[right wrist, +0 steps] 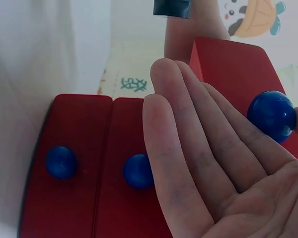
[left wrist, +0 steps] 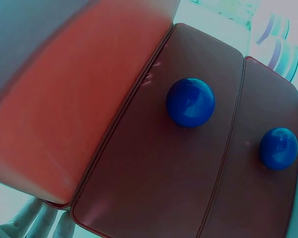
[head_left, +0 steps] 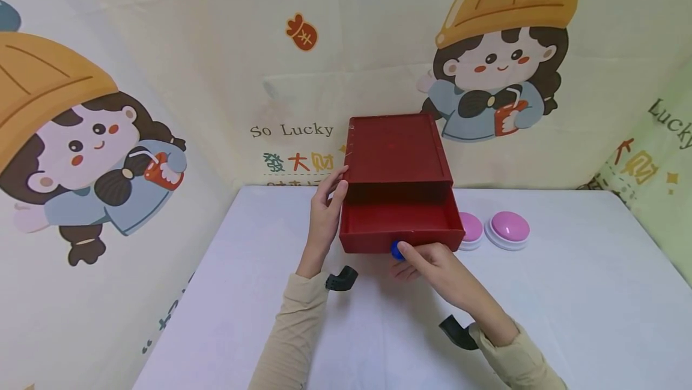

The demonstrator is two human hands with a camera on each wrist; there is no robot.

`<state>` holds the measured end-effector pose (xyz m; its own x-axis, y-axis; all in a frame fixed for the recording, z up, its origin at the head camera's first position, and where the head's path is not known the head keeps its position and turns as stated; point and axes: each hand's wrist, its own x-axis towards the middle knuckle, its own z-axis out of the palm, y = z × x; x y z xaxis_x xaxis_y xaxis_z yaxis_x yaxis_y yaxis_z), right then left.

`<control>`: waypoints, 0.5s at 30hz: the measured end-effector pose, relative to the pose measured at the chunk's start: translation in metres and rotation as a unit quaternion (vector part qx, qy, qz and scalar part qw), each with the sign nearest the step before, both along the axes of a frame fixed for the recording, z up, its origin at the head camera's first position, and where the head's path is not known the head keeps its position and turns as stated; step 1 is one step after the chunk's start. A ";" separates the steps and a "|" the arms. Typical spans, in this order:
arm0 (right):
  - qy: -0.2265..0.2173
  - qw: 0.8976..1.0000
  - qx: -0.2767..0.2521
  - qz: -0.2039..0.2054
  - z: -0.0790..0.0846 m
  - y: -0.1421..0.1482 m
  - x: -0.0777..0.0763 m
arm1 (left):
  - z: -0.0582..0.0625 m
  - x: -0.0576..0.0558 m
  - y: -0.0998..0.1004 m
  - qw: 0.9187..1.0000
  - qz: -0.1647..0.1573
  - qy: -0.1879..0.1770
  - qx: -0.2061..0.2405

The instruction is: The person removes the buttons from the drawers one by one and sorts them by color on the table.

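The left hand (head_left: pixel 322 216), nearly straight-fingered and clenching nothing, rests against the left side of a dark red, glossy box-shaped cabinet (head_left: pixel 397 149) that stands on a table covered in white (head_left: pixel 216 300). That steadying seems well placed: light, flat pressure there should stop the body from sliding or twisting, and the fingertips are best left clear of the seam beside the drawer. In the middle, the cabinet's red top drawer (head_left: pixel 367 241) juts out towards the person, while the left wrist view shows two lower fronts lying flush beneath it, each with a round, shiny blue knob, one nearer the top (left wrist: pixel 190 102) and one below (left wrist: pixel 278 148). The drawer's own round blue knob (head_left: pixel 397 250) sits at the centre of its front, touched by the thumb of the right hand (head_left: pixel 440 270); the other fingers stretch out straight beneath, not wrapped round it, so this looks like contact rather than a grasp. Force sent squarely along the drawer's line should make it run without jamming. Farthest right, two pink domed buttons on white bases (head_left: pixel 471 227) (head_left: pixel 510 227) stand near the cabinet, so the right elbow and sleeve should pass well clear of them
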<state>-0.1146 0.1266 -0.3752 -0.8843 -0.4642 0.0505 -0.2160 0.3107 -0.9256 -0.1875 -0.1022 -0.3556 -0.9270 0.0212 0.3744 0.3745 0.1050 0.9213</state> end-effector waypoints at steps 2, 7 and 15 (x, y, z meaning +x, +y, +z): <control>0.002 1.000 -0.003 0.000 0.000 0.000 -0.002 | 0.000 0.000 0.000 1.000 0.002 0.001 0.001; 0.006 1.000 -0.006 -0.001 -0.001 -0.001 -0.005 | -0.001 -0.001 0.001 1.000 0.005 0.006 0.004; 0.011 1.000 0.003 -0.007 -0.001 -0.003 -0.010 | -0.003 -0.003 0.000 1.000 0.004 0.006 0.009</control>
<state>-0.1250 0.1240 -0.3766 -0.8892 -0.4526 0.0665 -0.2316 0.3201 -0.9186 -0.1900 -0.1021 -0.3587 -0.9225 0.0076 0.3860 0.3850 0.0921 0.9183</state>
